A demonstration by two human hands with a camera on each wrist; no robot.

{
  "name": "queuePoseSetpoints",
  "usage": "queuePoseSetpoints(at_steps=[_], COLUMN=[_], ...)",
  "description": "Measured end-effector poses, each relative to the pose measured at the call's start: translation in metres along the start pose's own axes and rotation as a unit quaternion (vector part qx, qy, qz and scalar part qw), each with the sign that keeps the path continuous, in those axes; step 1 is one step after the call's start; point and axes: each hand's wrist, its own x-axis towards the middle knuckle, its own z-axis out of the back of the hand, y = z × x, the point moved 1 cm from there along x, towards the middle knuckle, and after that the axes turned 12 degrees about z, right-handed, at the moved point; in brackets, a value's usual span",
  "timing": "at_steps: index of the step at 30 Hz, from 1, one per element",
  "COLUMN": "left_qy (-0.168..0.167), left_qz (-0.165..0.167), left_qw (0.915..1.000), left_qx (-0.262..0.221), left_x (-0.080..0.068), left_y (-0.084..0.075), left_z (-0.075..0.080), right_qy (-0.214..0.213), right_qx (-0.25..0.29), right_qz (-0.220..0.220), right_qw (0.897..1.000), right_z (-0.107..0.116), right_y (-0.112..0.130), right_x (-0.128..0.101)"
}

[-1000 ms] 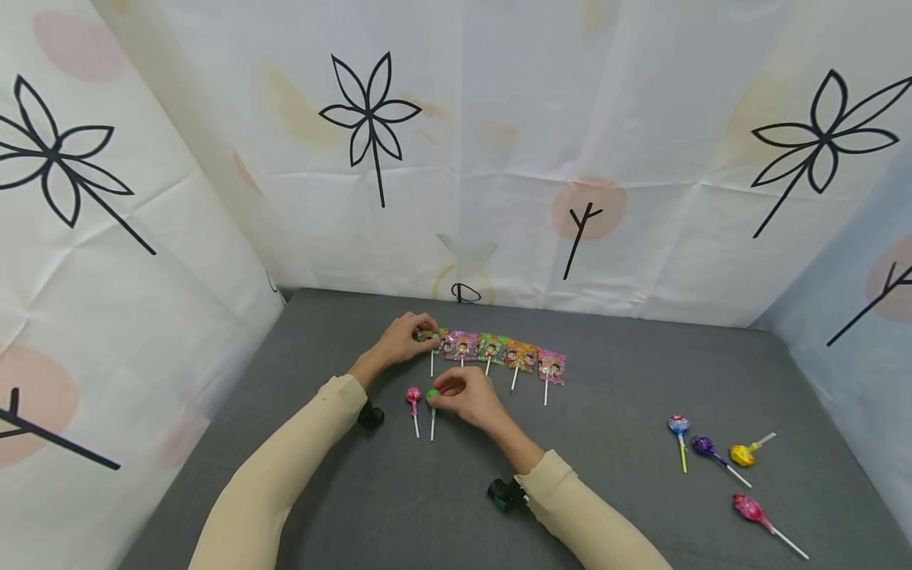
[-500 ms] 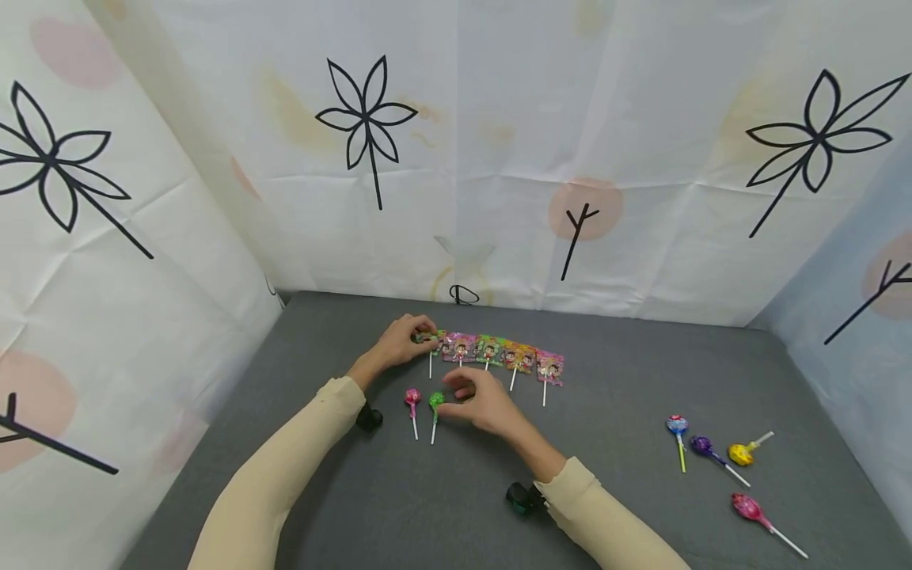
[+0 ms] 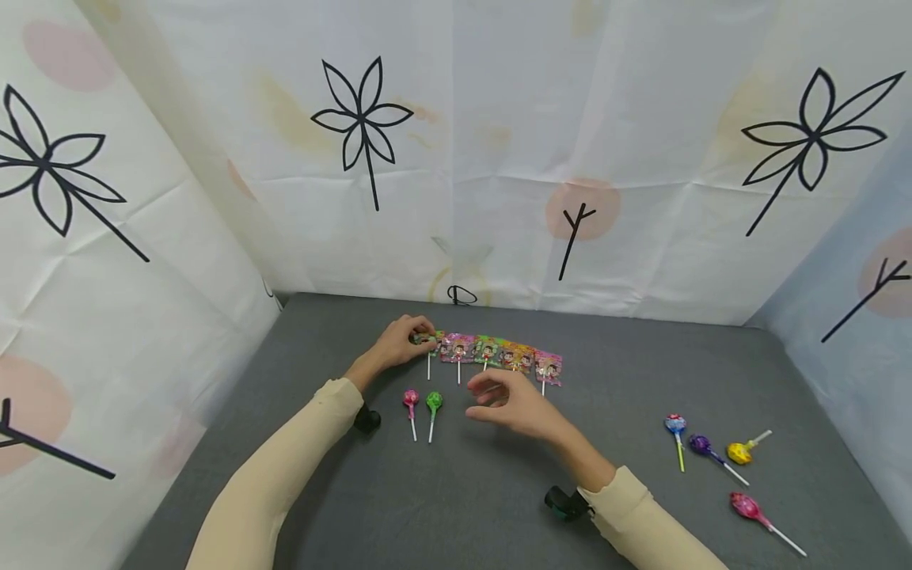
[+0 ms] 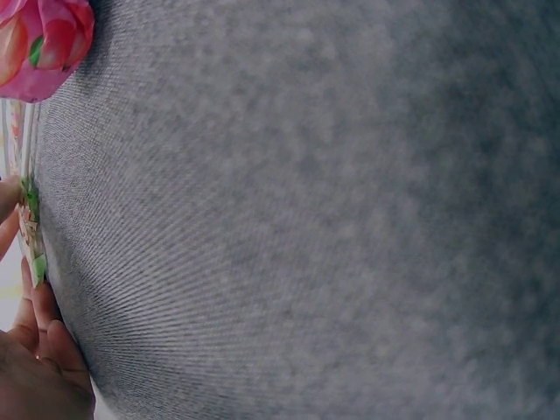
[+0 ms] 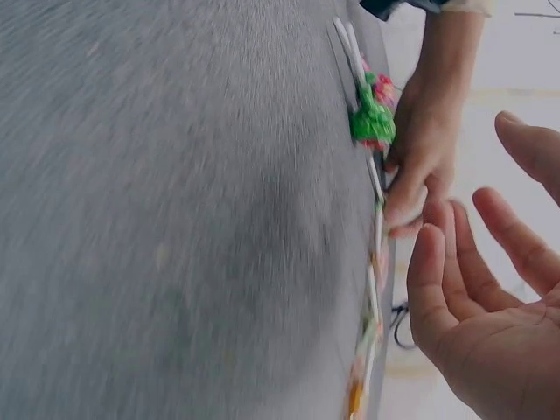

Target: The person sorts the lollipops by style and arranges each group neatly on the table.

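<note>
From the head camera, the left hand [image 3: 400, 343] pinched the left end of a strip of flat wrapped lollipops [image 3: 492, 352] lying in a row on the grey tabletop [image 3: 613, 380]. The right hand [image 3: 514, 404] hovered just in front of the strip, fingers loosely spread and holding nothing. Beside it lay a green lollipop [image 3: 433, 404] and a pink lollipop [image 3: 410, 400], heads up, sticks toward the person. Such sweets looked light, with crinkly, slippery wrappers and thin stiff sticks, best pinched by the stick. Four more lollipops [image 3: 701, 447] lay well apart to the right.

The left wrist camera showed mostly grey cloth, with fingertips [image 4: 35, 341] on the strip's edge.

The right wrist camera showed the open palm [image 5: 490, 350] above the strip, unobstructed.
</note>
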Motion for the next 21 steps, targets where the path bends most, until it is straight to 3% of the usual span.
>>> queuePoseSetpoints(at_steps=[16, 21], left_qy=[0.01, 0.004], left_qz=[0.008, 0.0], left_qw=[0.9999, 1.0], left_qx=[-0.003, -0.005], left_x=[0.004, -0.001], left_y=[0.005, -0.001], left_z=[-0.002, 0.001], right_qy=[-0.067, -0.094], right_qx=[-0.003, -0.009], right_qz=[-0.012, -0.032], right_qw=[0.998, 0.995], right_z=[0.064, 0.085], right_y=[0.0, -0.002], right_x=[-0.061, -0.084])
